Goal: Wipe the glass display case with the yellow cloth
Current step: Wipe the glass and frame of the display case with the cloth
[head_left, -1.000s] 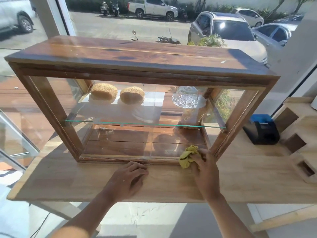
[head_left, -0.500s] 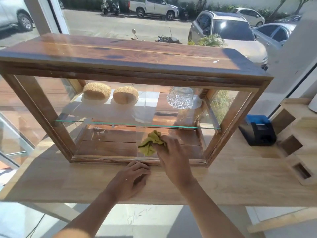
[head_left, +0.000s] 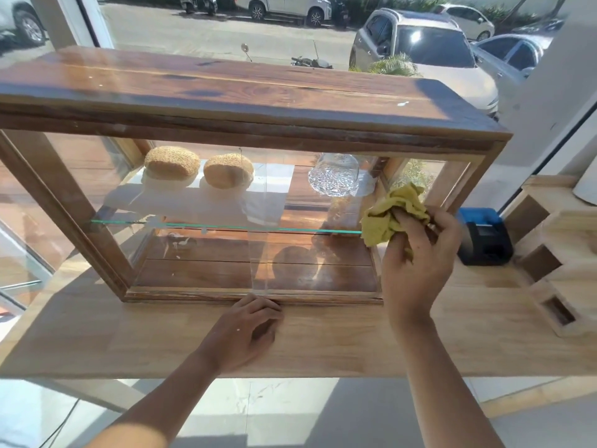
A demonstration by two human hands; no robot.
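Observation:
The display case (head_left: 226,98) is a dark wooden frame with glass panes and a glass shelf, standing on a pale wooden counter (head_left: 129,341). My right hand (head_left: 420,260) grips the crumpled yellow cloth (head_left: 391,211) and presses it to the front glass at the right end, at shelf height. My left hand (head_left: 248,328) rests on the counter against the case's bottom front rail, fingers curled, holding nothing.
Inside on the shelf sit two sesame buns (head_left: 171,163) and an upturned cut-glass dish (head_left: 334,176). A black and blue device (head_left: 484,234) stands right of the case, beside pale wooden blocks (head_left: 562,270). Windows behind show parked cars.
My right hand has carried the cloth from the lower middle of the front glass up and right to the right end. The left hand has stayed in place.

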